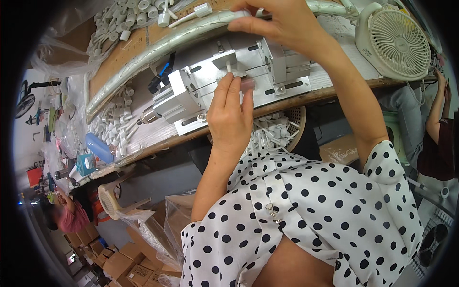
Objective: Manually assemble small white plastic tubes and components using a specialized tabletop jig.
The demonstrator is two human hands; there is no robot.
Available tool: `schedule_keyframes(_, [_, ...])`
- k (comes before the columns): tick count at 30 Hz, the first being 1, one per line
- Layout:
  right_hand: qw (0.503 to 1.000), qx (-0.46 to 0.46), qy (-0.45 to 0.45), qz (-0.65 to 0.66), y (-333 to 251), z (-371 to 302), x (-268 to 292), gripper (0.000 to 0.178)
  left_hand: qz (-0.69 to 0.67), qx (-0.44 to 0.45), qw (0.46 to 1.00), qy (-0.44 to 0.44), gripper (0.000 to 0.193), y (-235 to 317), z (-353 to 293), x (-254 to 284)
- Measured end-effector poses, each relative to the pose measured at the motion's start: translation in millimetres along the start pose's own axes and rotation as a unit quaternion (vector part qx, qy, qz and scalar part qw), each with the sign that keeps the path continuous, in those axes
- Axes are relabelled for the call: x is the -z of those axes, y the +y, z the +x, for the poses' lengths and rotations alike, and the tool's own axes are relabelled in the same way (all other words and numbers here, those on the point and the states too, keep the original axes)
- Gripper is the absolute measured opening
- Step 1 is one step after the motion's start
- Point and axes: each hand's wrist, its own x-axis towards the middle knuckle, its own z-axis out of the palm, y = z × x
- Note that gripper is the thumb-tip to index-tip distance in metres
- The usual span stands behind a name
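- Wooden tabletop [119, 57] runs diag. from left-centre to upper right of frame; edge worn, clutter all along it.
- On it: heap of small white plastic parts [114, 19] upper left, more white parts [112, 126] at left-centre, blue bottle [99, 147] near the tabletop's lower-left end, white desk fan [394, 40] upper right.
- Basket [296, 122] of white parts sits below the tabletop edge, centre frame, just right of our wrist.
- Room: workshop w/ cardboard boxes [119, 263] lower left, plastic stool [112, 201] beside them, another person [69, 215] seated far left, a co-worker's arm [437, 110] at right edge.
- We wear a black-dotted white top [311, 215], lower centre.
- Our left hand [232, 115] comes up from lower centre, forearm near vertical, fingers [229, 88] together, tips pressed at a small white piece [228, 67] standing on the metal jig [224, 81]; whether they pinch it we can't tell.
- Our right hand [282, 21] reaches to top centre, arm stretched from lower right, fingers closed on a long silvery curved strip [158, 48].
- Strip: long axis follows the tabletop, sweeping from left-centre up to upper right, bowed.
- Jig: centre frame, long axis parallel to tabletop edge, motor-like end [148, 115] pointing lower left.
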Motion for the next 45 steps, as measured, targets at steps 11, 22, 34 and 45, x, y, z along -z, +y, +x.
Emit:
schedule_keyframes(11, [1.0,-0.016,-0.007,0.008,-20,-57,10,0.033,0.016,0.007,0.999,-0.039,0.033,4,5,1])
schedule_keyframes(22, [0.997,0.056,-0.051,0.027,-39,-74,-13,0.033,-0.085,0.036,0.994,0.06,0.03,-3,-4,7])
schedule_keyframes(34, [0.98,0.138,-0.139,-0.034,-42,-64,-44,0.028,-0.118,0.006,0.993,0.008,0.034,-3,-86,33])
schedule_keyframes(45, [0.971,0.099,-0.208,-0.059,-46,-62,-43,0.029,-0.112,0.03,0.988,-0.104,0.031,-14,-91,37])
